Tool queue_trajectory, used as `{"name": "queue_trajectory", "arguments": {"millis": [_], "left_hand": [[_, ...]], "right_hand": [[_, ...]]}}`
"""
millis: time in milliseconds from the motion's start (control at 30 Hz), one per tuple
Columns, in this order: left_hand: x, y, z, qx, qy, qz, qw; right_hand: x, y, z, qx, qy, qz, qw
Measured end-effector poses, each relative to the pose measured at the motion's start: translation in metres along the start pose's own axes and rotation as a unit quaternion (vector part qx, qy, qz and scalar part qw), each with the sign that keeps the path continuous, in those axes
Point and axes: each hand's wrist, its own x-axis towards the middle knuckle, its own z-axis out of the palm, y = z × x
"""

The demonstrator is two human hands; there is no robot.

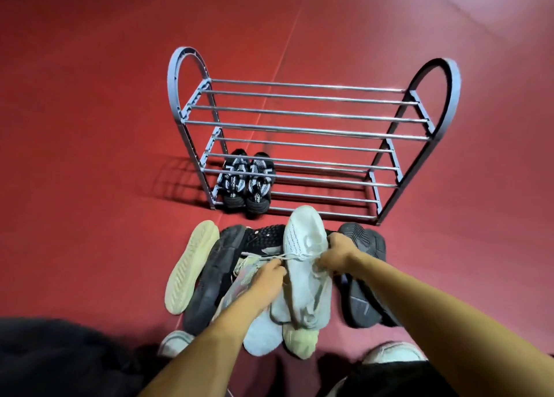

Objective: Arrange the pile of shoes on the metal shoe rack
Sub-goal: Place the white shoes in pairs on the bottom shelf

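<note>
A grey metal shoe rack point(299, 128) with several bar shelves stands on the red floor. A black-and-white pair of shoes point(247, 184) sits at the left end of its lowest shelf. In front lies a pile of shoes point(227, 265). My right hand point(337, 254) grips a white knit sneaker point(304, 247) by its side, toe pointing at the rack. My left hand point(269, 274) pinches the white laces point(263, 257) of that sneaker. A second white sneaker point(263, 333) lies under it.
A shoe with a cream sole point(190, 266) lies upturned at the pile's left, next to a black chunky shoe point(209, 279). Dark grey shoes point(359, 279) lie at the right. My own feet in white shoes point(392, 353) are at the bottom edge.
</note>
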Motion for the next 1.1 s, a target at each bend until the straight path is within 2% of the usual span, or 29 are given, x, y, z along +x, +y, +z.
{"name": "queue_trajectory", "arguments": {"millis": [67,100,167,233,300,367,500,633,767,833,900,1000,1100], "left_hand": [[0.003,-0.015,-0.014,0.158,0.07,-0.036,0.984],[0.003,-0.022,-0.02,0.2,0.074,-0.05,0.976],[-0.001,-0.033,-0.023,0.192,0.006,-0.084,0.978],[-0.006,-0.038,-0.014,0.229,-0.058,-0.102,0.966],[-0.009,-0.039,-0.001,0.287,-0.062,-0.082,0.952],[-0.008,-0.04,0.011,0.294,-0.037,-0.078,0.952],[-0.01,-0.03,0.018,0.132,-0.054,-0.125,0.982],[-0.011,-0.015,0.025,-0.009,-0.056,-0.144,0.988],[-0.015,-0.005,0.018,-0.179,-0.079,-0.21,0.958],[-0.017,0.003,0.012,-0.21,-0.068,-0.222,0.95],[-0.021,0.02,0.003,-0.146,-0.052,-0.215,0.964],[-0.025,0.069,-0.018,0.078,0.004,-0.118,0.99],[-0.034,0.122,-0.046,0.268,0.109,-0.005,0.957]], "right_hand": [[0.002,0.008,-0.014,0.039,0.063,0.013,0.997],[0.004,0.014,-0.02,0.059,0.095,0.02,0.994],[0.009,0.026,-0.031,0.087,0.15,0.034,0.984],[0.012,0.039,-0.039,0.1,0.18,0.059,0.977],[0.014,0.052,-0.046,0.101,0.185,0.084,0.974],[0.013,0.063,-0.05,0.098,0.182,0.107,0.973],[0.013,0.069,-0.046,0.131,0.171,0.116,0.97],[0.017,0.064,-0.039,0.154,0.154,0.086,0.972],[0.021,0.059,-0.038,0.169,0.153,0.073,0.971],[0.024,0.058,-0.039,0.188,0.152,0.071,0.968],[0.025,0.059,-0.039,0.215,0.149,0.07,0.963],[0.021,0.06,-0.043,0.236,0.152,0.071,0.957],[0.018,0.06,-0.048,0.26,0.156,0.066,0.951]]}}
